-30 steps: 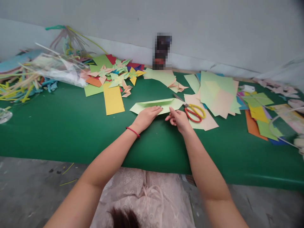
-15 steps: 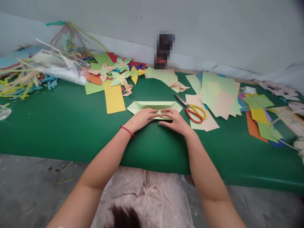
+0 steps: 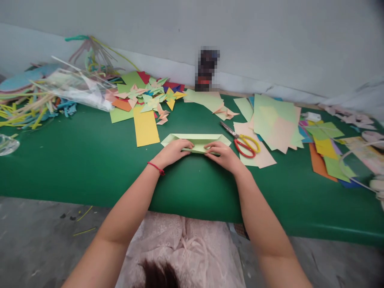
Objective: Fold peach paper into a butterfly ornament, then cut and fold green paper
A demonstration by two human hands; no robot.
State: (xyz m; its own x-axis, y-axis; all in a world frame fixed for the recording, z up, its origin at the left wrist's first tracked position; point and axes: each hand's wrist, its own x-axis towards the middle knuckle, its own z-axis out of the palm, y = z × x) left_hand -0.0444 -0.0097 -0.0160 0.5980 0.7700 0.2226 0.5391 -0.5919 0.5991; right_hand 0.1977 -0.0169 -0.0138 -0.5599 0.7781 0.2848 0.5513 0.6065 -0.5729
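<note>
A pale green folded paper lies on the green table in front of me, long from side to side with pointed ends and raised long edges. My left hand grips its near edge left of the middle, fingers over the top. Right of the middle, my right hand pinches the same edge between thumb and fingers. Scissors with one red and one yellow handle rest just right of the paper, on pale sheets. A yellow paper rectangle lies to the left.
Folded paper pieces pile up at the back left, beside a plastic bag and paper strips. Stacked pale sheets and coloured papers cover the right. A blurred dark object stands against the wall.
My hands have moved apart along the near edge, left hand leftward and right hand slightly rightward. The middle of the folded paper now shows between them.
</note>
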